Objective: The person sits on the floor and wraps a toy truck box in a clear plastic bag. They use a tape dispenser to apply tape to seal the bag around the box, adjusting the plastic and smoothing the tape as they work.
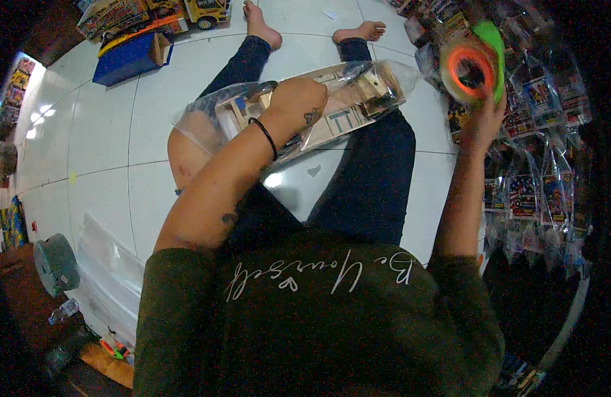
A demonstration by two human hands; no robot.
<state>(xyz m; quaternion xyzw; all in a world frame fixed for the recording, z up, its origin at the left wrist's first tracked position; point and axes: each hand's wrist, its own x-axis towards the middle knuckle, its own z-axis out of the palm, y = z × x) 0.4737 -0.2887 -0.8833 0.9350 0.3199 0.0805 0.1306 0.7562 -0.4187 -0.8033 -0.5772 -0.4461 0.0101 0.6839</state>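
Observation:
Across my thighs lies a long, clear plastic-wrapped package [338, 122] with cream, wood-like parts showing through. My left hand [297, 102] is closed on its upper middle, knuckles up; the fingertips are hidden behind the hand. At the right, raised and apart from the package, my right hand [485, 122] grips a green tape dispenser [494, 43]. The dispenser carries a tape roll [453, 73] with a bright orange core. Motion blurs the right hand and dispenser a little.
A blue box [130, 63] and a yellow toy truck [206, 14] stand at the far left. Many bagged packages [534, 192] line the right side. Near left are clear plastic sheets [107, 258], a grey-green reel [56, 264] and a plastic bottle [64, 311]. White floor tiles [97, 159] lie beneath.

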